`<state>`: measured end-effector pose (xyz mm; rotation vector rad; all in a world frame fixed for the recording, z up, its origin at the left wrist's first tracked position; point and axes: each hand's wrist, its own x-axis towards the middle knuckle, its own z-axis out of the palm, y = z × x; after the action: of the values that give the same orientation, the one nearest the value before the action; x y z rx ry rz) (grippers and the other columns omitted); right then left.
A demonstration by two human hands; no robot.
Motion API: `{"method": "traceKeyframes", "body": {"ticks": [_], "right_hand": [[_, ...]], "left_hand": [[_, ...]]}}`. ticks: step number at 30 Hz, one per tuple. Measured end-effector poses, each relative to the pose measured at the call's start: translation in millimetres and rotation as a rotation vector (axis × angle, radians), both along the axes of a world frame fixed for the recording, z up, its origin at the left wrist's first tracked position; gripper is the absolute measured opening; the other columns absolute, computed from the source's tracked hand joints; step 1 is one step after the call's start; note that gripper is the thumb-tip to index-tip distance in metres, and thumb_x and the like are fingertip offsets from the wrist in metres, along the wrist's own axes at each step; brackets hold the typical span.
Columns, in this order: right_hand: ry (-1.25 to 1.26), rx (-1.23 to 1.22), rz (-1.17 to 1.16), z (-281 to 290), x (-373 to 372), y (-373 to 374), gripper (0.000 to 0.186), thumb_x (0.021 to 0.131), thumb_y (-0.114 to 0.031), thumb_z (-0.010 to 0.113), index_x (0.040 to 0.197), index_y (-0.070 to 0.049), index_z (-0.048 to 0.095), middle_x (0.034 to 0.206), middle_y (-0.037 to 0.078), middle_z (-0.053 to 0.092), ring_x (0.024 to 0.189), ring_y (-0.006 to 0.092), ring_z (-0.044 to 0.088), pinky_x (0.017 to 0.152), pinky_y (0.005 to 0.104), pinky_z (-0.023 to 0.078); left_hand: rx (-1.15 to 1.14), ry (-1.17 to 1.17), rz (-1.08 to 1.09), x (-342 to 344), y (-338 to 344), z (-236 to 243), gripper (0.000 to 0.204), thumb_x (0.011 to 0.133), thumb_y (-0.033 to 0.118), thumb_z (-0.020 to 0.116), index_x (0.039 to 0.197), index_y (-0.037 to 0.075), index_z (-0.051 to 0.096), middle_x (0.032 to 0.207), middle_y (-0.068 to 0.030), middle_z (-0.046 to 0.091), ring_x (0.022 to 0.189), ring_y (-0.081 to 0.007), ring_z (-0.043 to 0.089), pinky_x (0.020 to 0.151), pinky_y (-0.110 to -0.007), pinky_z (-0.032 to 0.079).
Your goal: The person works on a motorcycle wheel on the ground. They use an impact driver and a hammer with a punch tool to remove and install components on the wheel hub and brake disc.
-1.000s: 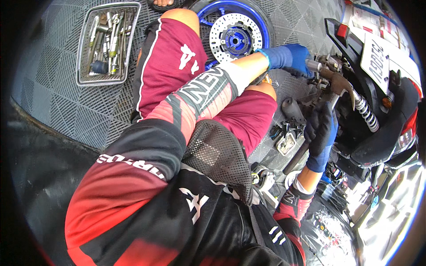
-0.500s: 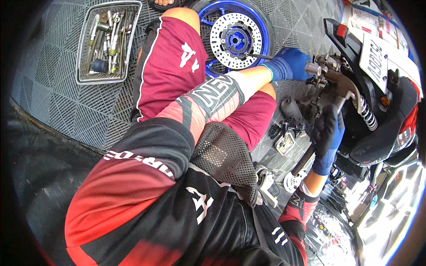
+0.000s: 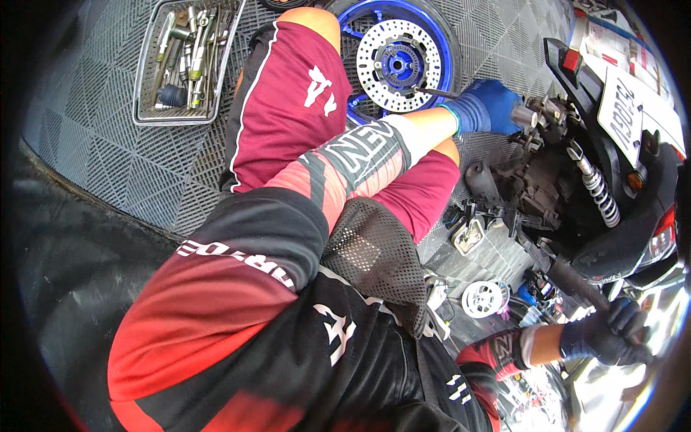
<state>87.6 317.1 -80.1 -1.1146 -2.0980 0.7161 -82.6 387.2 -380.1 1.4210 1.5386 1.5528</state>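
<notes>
My left hand (image 3: 489, 106), in a blue glove, is closed around a metal rod (image 3: 435, 92). One end of the rod sticks out toward the blue wheel, and a metal cylinder (image 3: 524, 115) shows at the fist's other side, next to the motorcycle's rear parts. My right hand (image 3: 612, 335), in a dark blue glove, is at the lower right with its fingers curled around a hammer. The hammer's long dark handle (image 3: 574, 281) points back toward the motorcycle; its head is not visible. The motorcycle's shock absorber (image 3: 597, 186) hangs behind the left hand.
A blue wheel (image 3: 448, 50) with a perforated brake disc (image 3: 368, 54) lies past my knee. A basket (image 3: 138, 101) of sockets and tools stands at the upper left. The motorcycle tail (image 3: 633, 245) is at the right. A white wheel-like part (image 3: 481, 298) and loose parts lie below it.
My right hand has swung the hammer away from the motorcycle, down and to the right, uncovering the shock absorber's upper end. My left hand keeps its grip; the whole view has shifted slightly.
</notes>
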Motion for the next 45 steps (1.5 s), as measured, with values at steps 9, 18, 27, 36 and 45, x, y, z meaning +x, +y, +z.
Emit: {"method": "traceKeyframes", "body": {"ticks": [9,18,27,36,45], "right_hand": [[-0.048,-0.73,-0.349,-117.2,-8.7,-39.9,0.014,0.102,-0.03,0.055,0.096,-0.017,0.052,0.062,-0.002,0.047,0.043,0.0088,0.043,0.036,0.0238,0.035],[-0.031,-0.928,-0.535,-148.8,34.9,-97.8,0.024,0.101,-0.035,0.056,0.087,-0.017,0.05,0.052,-0.006,0.041,0.037,0.005,0.037,0.032,0.0229,0.025],[0.341,-1.152,-0.598,-233.1,75.4,-148.7,0.022,0.102,-0.032,0.053,0.085,-0.019,0.049,0.051,-0.005,0.039,0.033,0.0091,0.034,0.03,0.0255,0.027],[0.511,-1.182,-0.538,-254.3,76.5,-156.7,0.029,0.103,-0.037,0.05,0.083,-0.017,0.049,0.051,-0.005,0.036,0.034,0.008,0.031,0.031,0.0244,0.024],[0.556,-1.213,-0.52,-260.1,87.0,-160.7,0.031,0.1,-0.04,0.057,0.083,-0.015,0.048,0.053,-0.006,0.039,0.036,0.0067,0.034,0.032,0.0239,0.026]], "left_hand": [[0.045,-0.092,0.24,7.2,-10.8,-3.9,0.037,0.072,0.047,0.075,0.083,0.012,0.065,0.075,-0.0149,0.068,0.072,-0.035,0.069,0.067,-0.047,0.054],[0.086,-0.154,0.218,8.1,-10.3,7.2,0.038,0.073,0.038,0.078,0.094,0.008,0.068,0.082,-0.0148,0.071,0.078,-0.0344,0.07,0.069,-0.044,0.056],[-0.179,-0.101,-0.808,-39.0,22.1,6.0,0.033,0.083,0.04,0.073,0.086,0.007,0.07,0.068,-0.0014,0.065,0.063,-0.0116,0.062,0.059,-0.03,0.049],[0.336,0.689,-0.14,-13.4,21.7,-33.2,0.018,0.09,0.025,0.066,0.091,0.007,0.068,0.081,-0.0053,0.07,0.062,-0.0216,0.065,0.053,-0.041,0.048],[0.085,-0.17,0.003,17.2,23.1,-28.2,0.031,0.083,0.017,0.072,0.062,0.002,0.055,0.059,-0.0066,0.06,0.052,-0.016,0.055,0.05,-0.034,0.043]]}}
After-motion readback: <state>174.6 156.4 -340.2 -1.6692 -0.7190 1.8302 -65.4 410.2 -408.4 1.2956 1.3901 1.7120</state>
